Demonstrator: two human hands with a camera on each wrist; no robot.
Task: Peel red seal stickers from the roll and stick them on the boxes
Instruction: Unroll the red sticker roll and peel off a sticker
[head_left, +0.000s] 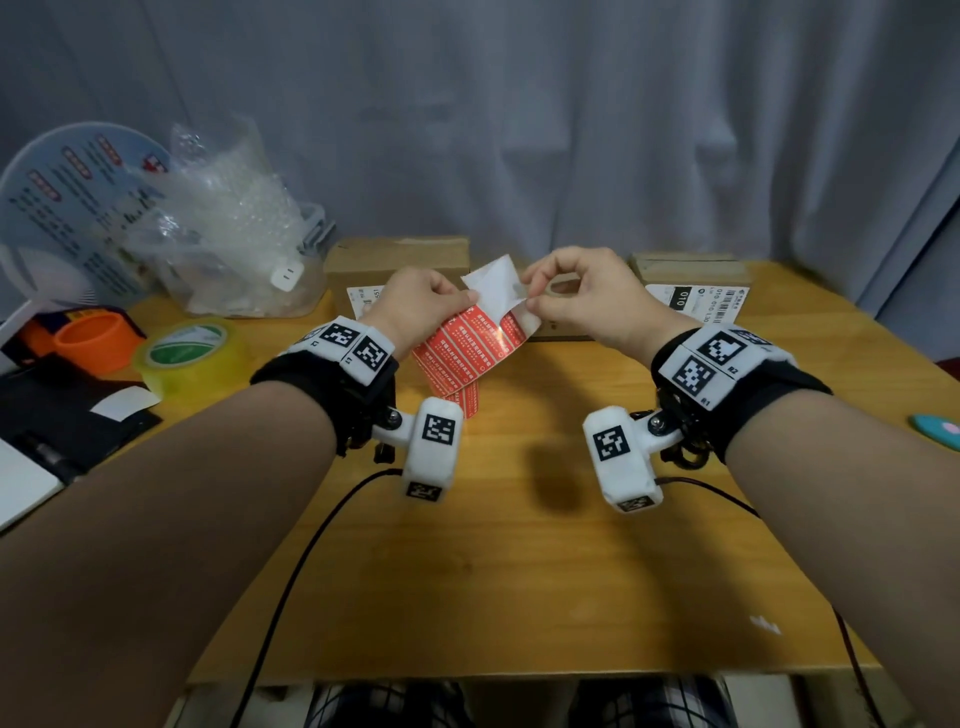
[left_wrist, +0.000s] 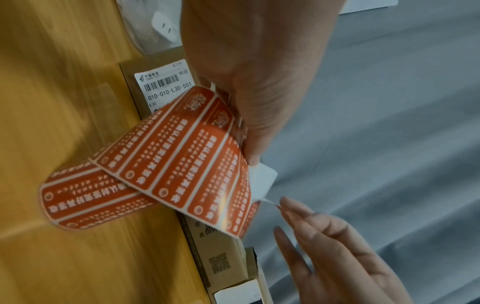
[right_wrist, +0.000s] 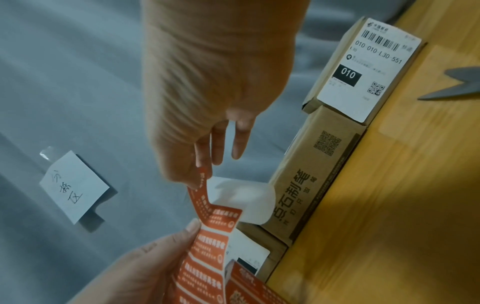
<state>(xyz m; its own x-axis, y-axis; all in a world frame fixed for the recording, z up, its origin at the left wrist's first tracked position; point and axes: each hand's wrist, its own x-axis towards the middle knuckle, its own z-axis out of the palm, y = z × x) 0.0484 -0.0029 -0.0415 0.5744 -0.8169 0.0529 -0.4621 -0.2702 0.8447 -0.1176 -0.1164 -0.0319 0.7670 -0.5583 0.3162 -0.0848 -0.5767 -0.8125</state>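
Observation:
A strip of red seal stickers (head_left: 462, 345) on white backing (head_left: 493, 283) hangs above the wooden table (head_left: 519, 545). My left hand (head_left: 470, 299) grips the strip's upper edge, and the strip (left_wrist: 182, 164) curls down towards the table. My right hand (head_left: 527, 304) pinches one end of a red sticker (right_wrist: 201, 193) between thumb and forefinger, and that end is lifted off the backing. Behind the hands, brown boxes line the table's far edge: one on the left (head_left: 395, 260), one with a white label on the right (head_left: 691, 275), and a printed one in the middle (right_wrist: 319, 174).
At the left stand a yellow tape roll (head_left: 192, 356), an orange roll (head_left: 98, 338), a clear tub of bubble wrap (head_left: 234, 234) and a round fan (head_left: 67, 208). Scissors (right_wrist: 454, 84) lie right of the boxes. Cables cross the table's near part.

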